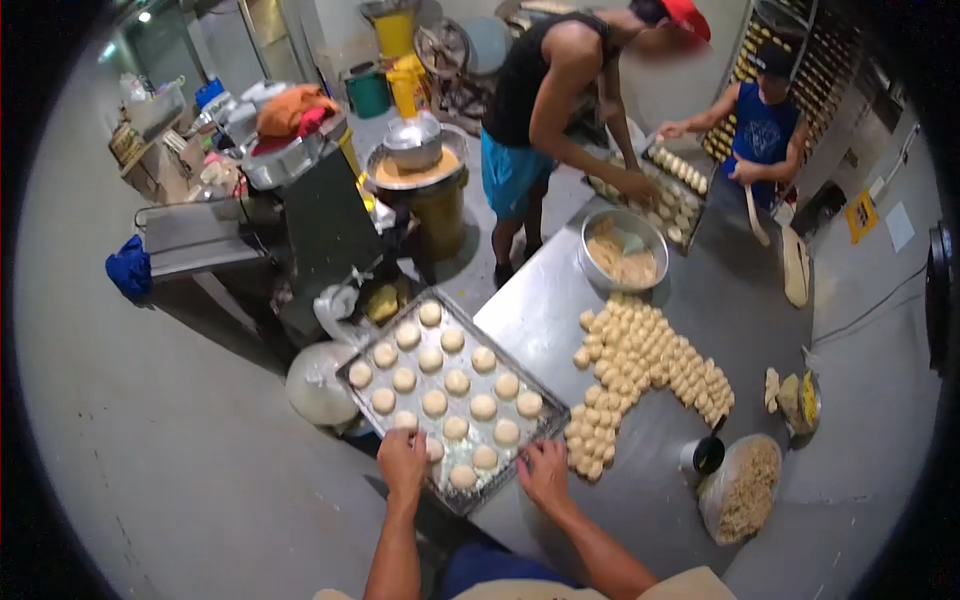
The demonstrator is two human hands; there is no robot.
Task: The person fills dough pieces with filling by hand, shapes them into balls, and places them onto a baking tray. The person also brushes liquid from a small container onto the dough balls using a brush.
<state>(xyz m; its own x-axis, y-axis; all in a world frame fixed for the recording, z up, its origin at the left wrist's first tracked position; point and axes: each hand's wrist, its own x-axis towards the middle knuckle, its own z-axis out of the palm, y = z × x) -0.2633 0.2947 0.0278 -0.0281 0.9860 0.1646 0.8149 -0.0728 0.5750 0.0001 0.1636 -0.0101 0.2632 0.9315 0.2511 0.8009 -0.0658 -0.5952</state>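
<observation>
A dark-rimmed metal baking tray (pixel 520 390) stretches out in front of me, bearing rows of round, pale dough balls (pixel 457 382). My left hand (pixel 402 465) is at the tray's near left edge, fingers curled over the rim close to a dough ball (pixel 434 449). On the opposite rim, near the close corner, my right hand (pixel 545 473) has its fingers bent round the edge. The undersides of both grips are hidden. Just right of the tray, many small dough pieces (pixel 640 355) lie packed together on the metal table (pixel 660 430).
A metal bowl (pixel 590 270) with filling stands beyond the dough pieces. At right are a dark cup (pixel 708 456) and a bag of crumbly filling (pixel 745 490). Two people work around another tray (pixel 685 235) at the far end. Machinery (pixel 320 220) stands at left.
</observation>
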